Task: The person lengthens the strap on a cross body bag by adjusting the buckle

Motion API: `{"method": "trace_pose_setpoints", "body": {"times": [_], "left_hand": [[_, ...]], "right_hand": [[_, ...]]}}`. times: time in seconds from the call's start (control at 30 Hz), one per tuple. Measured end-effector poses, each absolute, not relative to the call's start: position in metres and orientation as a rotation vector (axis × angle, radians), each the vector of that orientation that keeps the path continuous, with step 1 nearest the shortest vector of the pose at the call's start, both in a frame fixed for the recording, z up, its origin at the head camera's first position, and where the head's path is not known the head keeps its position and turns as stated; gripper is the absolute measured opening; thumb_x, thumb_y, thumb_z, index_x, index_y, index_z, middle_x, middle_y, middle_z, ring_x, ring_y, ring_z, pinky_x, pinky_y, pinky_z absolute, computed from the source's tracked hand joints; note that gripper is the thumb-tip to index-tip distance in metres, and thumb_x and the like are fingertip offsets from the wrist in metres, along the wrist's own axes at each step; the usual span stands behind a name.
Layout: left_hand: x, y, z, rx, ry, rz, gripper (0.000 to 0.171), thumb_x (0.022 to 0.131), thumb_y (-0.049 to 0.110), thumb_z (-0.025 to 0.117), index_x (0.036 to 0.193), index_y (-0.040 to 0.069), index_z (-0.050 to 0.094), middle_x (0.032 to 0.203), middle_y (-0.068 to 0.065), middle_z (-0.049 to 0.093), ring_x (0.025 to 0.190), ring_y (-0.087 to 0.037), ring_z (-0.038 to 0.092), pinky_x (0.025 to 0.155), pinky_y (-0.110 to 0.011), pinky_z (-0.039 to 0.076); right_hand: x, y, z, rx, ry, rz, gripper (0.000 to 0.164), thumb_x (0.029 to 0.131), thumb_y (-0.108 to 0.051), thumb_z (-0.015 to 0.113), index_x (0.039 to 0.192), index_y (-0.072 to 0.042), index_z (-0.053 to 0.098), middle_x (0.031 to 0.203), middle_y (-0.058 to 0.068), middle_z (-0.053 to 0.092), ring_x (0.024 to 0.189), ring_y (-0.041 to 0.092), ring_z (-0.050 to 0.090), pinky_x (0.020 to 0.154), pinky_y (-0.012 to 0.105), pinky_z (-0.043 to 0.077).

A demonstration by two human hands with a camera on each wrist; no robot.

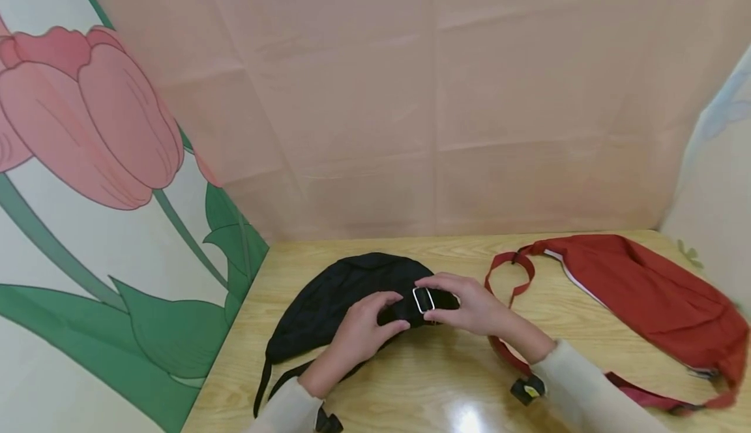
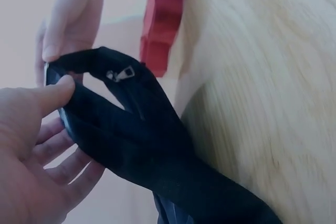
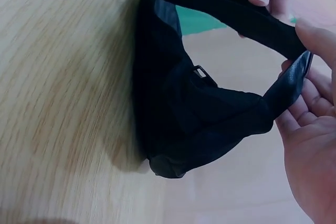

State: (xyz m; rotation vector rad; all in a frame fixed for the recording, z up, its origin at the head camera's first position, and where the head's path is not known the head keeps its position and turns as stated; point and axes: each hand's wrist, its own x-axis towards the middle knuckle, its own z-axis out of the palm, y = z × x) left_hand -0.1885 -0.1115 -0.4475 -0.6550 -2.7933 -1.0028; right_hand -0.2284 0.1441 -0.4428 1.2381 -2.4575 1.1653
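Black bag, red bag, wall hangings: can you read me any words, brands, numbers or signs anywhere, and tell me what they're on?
None can be read in any view.
No lettering shows on the black bag, the red bag or the tulip hanging.
The black buckle has a yellow patch, too small to read.

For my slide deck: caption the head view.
Left hand and right hand hold a black bag by its strap and silver-rimmed buckle; red bag alongside.
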Motion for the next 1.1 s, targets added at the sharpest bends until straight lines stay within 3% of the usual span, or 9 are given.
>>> {"method": "trace_pose_setpoints", "body": {"times": [0.37,0.6,0.9,1.1], "left_hand": [[-0.188,-0.100,-0.454,-0.634,-2.713,-1.145,0.039,0.092,0.031,0.076,0.125,0.011,0.066,0.121,-0.003,0.070,0.110,-0.016,0.065,0.090,-0.034,0.054],[-0.190,-0.098,-0.452,-0.609,-2.633,-1.326,0.036,0.091,0.028,0.077,0.122,0.013,0.069,0.116,-0.002,0.071,0.098,-0.013,0.063,0.084,-0.028,0.053],[-0.191,-0.093,-0.446,-0.600,-2.567,-1.496,0.038,0.090,0.029,0.078,0.122,0.013,0.067,0.115,-0.003,0.071,0.103,-0.015,0.064,0.087,-0.030,0.053],[-0.192,-0.093,-0.449,-0.660,-2.660,-1.372,0.044,0.090,0.028,0.078,0.127,0.011,0.062,0.124,-0.004,0.067,0.110,-0.015,0.062,0.095,-0.034,0.052]], "right_hand": [[-0.227,0.142,-0.447,1.205,-2.460,1.237,0.050,0.087,-0.027,0.081,0.134,-0.018,0.064,0.128,0.002,0.068,0.113,0.019,0.065,0.090,0.043,0.055],[-0.228,0.144,-0.450,1.177,-2.454,1.354,0.048,0.089,-0.023,0.079,0.135,-0.017,0.063,0.124,0.003,0.069,0.104,0.013,0.064,0.084,0.040,0.056],[-0.228,0.145,-0.452,1.175,-2.449,1.504,0.049,0.090,-0.020,0.078,0.135,-0.008,0.062,0.125,0.007,0.069,0.114,0.014,0.064,0.090,0.041,0.055],[-0.228,0.147,-0.453,1.161,-2.466,1.481,0.048,0.089,-0.022,0.079,0.133,-0.011,0.064,0.123,0.004,0.071,0.114,0.013,0.065,0.095,0.048,0.053]]}}
